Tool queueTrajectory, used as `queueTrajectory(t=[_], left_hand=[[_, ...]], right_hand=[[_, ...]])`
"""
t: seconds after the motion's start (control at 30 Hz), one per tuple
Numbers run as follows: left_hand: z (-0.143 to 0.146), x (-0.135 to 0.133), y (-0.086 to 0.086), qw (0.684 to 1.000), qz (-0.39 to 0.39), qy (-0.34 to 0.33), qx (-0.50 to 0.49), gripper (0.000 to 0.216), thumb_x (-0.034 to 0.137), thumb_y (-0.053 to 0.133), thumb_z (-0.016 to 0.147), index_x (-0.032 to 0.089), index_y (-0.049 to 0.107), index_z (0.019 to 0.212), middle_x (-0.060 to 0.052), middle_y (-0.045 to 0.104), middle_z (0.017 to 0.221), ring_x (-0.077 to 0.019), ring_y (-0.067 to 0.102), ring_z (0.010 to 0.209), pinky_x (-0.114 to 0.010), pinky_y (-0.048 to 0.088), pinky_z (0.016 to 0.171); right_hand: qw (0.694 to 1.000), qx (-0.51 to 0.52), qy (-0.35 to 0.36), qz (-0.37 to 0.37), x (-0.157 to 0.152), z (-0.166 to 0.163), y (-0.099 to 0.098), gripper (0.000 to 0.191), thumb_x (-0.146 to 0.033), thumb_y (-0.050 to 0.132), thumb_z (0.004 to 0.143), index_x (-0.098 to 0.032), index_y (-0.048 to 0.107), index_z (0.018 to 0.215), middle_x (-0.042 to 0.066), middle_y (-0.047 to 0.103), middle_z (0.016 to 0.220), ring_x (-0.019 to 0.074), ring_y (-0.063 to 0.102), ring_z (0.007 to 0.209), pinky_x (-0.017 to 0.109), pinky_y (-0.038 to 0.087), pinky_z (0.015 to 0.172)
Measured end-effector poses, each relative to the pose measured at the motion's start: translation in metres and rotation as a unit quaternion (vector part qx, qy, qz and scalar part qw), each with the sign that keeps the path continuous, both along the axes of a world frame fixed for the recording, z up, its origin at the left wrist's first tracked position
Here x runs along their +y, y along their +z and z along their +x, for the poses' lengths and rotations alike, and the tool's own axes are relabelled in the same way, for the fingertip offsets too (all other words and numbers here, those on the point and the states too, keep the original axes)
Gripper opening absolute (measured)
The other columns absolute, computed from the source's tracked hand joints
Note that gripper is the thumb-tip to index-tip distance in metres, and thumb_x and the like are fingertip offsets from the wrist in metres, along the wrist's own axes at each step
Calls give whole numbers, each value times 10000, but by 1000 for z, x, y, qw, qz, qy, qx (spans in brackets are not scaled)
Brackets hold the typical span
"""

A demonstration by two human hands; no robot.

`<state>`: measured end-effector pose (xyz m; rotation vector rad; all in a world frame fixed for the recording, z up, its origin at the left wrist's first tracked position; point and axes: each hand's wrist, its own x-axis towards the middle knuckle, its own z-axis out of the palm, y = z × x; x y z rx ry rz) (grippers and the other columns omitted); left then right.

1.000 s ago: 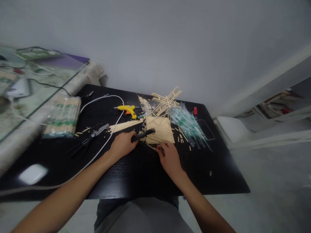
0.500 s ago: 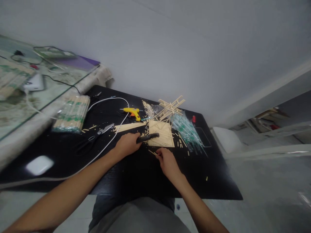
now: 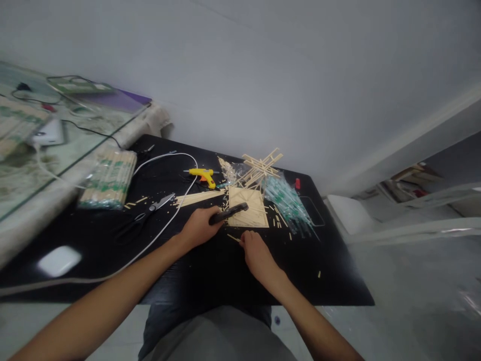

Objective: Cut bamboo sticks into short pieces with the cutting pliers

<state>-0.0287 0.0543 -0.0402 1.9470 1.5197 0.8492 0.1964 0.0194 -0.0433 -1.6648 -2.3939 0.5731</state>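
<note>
My left hand (image 3: 198, 226) is closed round the black handle of a tool (image 3: 229, 212) that points right over a flat panel of glued wooden sticks (image 3: 251, 211). My right hand (image 3: 254, 251) pinches a short thin wooden stick (image 3: 233, 238) just below that panel, on the black table (image 3: 210, 271). Behind the panel stands a small frame of crossed sticks (image 3: 261, 165).
A yellow glue gun (image 3: 203, 175) with a white cable (image 3: 165, 220), black scissors (image 3: 145, 215), a loose bundle of sticks (image 3: 195, 197), a wrapped pack of sticks (image 3: 108, 178) and clear green-printed wrappers (image 3: 287, 200) lie on the table. A glass-topped table (image 3: 56, 135) stands at the left. A white object (image 3: 58, 259) lies near left.
My right hand has drawn back slightly from the panel with the short stick pinched in it. The left hand keeps its hold on the black tool. The view has shifted a little.
</note>
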Motion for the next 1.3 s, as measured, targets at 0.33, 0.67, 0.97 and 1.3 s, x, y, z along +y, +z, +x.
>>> queueTrajectory(t=[0.33, 0.67, 0.97, 1.3], left_hand=[[4, -1, -8, 989, -36, 38, -139, 346, 464, 592, 919, 173, 667, 748, 20, 651, 674, -144, 590, 672, -244, 410, 648], [6, 2, -8, 957, -110, 76, -258, 324, 470, 733, 799, 168, 711, 915, -5, 700, 783, -146, 606, 683, -252, 484, 658], [6, 2, 1, 936, -166, 64, -305, 360, 485, 777, 742, 151, 680, 837, 30, 602, 632, -70, 455, 457, -202, 367, 447], [12, -5, 2, 942, -159, 50, -293, 379, 527, 757, 782, 159, 682, 835, 19, 633, 661, -105, 534, 532, -229, 456, 509]], right_hand=[[893, 381, -39, -236, 40, -13, 13, 219, -401, 636, 901, -191, 585, 864, -22, 637, 696, 154, 629, 625, 303, 515, 668], [818, 461, -54, -341, 43, -24, 11, 428, -550, 800, 740, -165, 695, 893, -26, 645, 682, 141, 637, 637, 324, 566, 712], [798, 476, -35, -368, 47, -26, 4, 506, -598, 850, 685, -158, 693, 877, 7, 701, 801, 172, 706, 750, 358, 573, 816], [714, 548, -50, -432, 51, -30, 3, 499, -541, 883, 694, -160, 656, 922, 45, 758, 849, 190, 763, 735, 392, 606, 815]])
